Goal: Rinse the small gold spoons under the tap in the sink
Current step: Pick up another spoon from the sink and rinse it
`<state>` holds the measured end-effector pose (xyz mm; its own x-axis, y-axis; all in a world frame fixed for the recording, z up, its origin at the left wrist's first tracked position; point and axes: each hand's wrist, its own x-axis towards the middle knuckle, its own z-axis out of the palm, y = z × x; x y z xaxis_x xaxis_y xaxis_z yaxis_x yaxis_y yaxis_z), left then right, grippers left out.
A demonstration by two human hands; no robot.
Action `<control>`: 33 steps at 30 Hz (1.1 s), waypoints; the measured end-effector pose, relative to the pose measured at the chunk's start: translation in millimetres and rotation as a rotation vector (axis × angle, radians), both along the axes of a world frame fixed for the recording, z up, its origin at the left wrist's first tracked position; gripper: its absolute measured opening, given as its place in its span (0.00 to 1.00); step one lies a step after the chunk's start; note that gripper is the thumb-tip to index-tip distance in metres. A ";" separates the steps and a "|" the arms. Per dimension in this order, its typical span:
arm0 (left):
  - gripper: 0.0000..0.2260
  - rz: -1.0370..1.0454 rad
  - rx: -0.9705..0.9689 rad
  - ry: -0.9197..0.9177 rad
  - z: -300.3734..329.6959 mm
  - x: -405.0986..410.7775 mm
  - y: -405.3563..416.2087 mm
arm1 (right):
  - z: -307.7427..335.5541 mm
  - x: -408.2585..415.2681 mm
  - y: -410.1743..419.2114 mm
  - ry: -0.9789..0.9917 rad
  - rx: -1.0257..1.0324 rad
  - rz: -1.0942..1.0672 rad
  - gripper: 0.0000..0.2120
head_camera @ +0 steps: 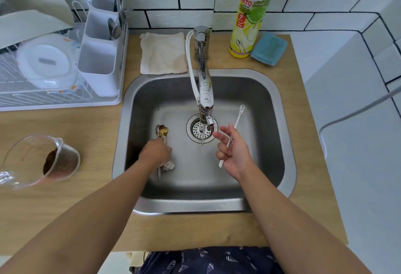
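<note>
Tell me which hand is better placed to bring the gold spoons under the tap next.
Probably the left hand: it already grips the gold spoons on the sink floor. The right hand, nearer the tap, holds a white spoon.

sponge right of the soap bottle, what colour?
Teal-blue sponge, head view.

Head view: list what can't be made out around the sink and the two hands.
- Gold spoons: the left hand covers their handles, so their count is unclear.
- Tap stream: too faint to judge the flow.
- White spoon: the right hand holds it; fingers hide its mid-handle.
- Detergent bottle: top cut off by the upper edge.
- Glass jug: brown contents blurred, unidentifiable.
</note>
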<state>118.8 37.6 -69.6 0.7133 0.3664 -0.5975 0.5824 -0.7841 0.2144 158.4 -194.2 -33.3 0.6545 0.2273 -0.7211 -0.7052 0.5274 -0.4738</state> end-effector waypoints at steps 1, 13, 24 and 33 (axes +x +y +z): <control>0.09 -0.034 -0.030 -0.043 2.0 -1.0 -2.7 | -1.1 -0.3 0.1 0.000 -0.002 -0.005 0.12; 0.07 0.004 -0.584 -0.197 48.2 -22.1 -64.6 | -11.3 -13.0 14.8 -0.112 -0.342 0.078 0.09; 0.08 0.081 -0.768 -0.178 64.7 -34.0 -81.3 | -3.6 -0.4 26.3 -0.340 -0.484 0.339 0.05; 0.08 0.140 -0.781 -0.185 59.6 -33.5 -74.7 | -8.1 -5.5 27.5 -0.379 -0.453 0.481 0.13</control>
